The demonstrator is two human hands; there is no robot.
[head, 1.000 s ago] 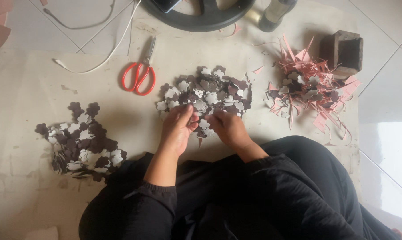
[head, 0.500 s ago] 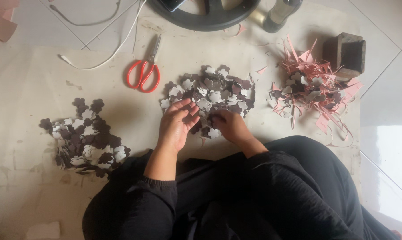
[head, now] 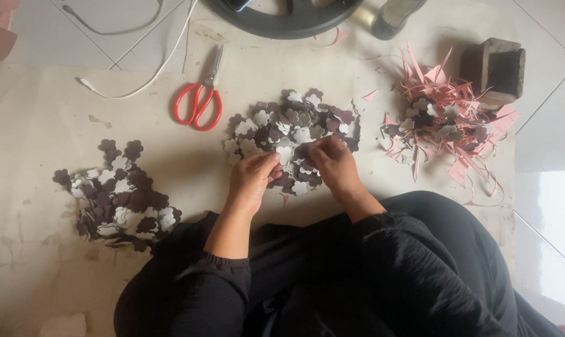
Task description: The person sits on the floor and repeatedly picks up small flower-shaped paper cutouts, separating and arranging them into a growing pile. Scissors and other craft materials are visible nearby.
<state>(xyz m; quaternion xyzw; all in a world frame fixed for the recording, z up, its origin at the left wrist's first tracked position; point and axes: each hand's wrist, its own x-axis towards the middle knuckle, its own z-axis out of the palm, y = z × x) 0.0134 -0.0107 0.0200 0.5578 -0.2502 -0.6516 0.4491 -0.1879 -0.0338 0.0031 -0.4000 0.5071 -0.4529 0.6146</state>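
Observation:
A heap of small flower-shaped paper cutouts (head: pixel 295 125), dark maroon and pale, lies on the floor in front of me. Both hands rest on its near edge. My left hand (head: pixel 252 180) has its fingers curled onto the cutouts, fingertips pinching among them. My right hand (head: pixel 334 163) is bent over the pile beside it, fingertips closed on a cutout. What exactly sits between the fingers is too small to make out. My black sleeves and lap fill the lower part of the view.
A second heap of cutouts (head: pixel 117 193) lies at the left. Red-handled scissors (head: pixel 200 100) lie beyond the middle pile. Pink paper scraps (head: pixel 448 128) with some cutouts sit at the right, next to a brown box (head: pixel 496 68). A white cable (head: pixel 139 68) and a black round object (head: pixel 282 15) are further off.
The view has shifted slightly. Both hands stay at the near edge of the middle pile, with the fingers working among the cutouts.

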